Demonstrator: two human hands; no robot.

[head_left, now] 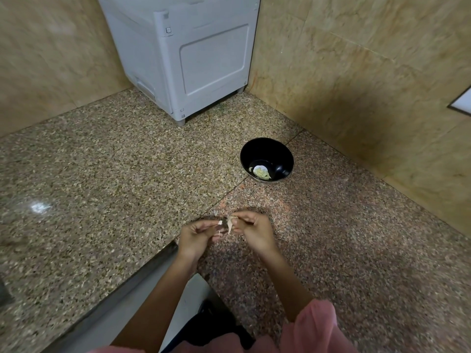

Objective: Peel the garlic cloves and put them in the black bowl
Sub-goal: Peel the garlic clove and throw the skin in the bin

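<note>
Pinching one garlic clove [231, 220] between their fingertips, the left hand [197, 236] and right hand [251, 231] meet over the counter [102, 174]. A strip of skin [230, 229] hangs loose, so this clove looks only part-peeled. At one o'clock, well apart, the black bowl [266, 151] holds a few peeled cloves [260, 172]; no other unpeeled cloves show.

Even, fairly bright overhead indoor light; one small glare patch on the polished tabletop [39, 207] at left, soft shadows beneath left hand [197, 238] and right hand [254, 231]. Wide-angle bowing curves the walls [356, 72] at the edges. Pink sleeve [313, 327] at the bottom is blurred; centre reasonably sharp.
</note>
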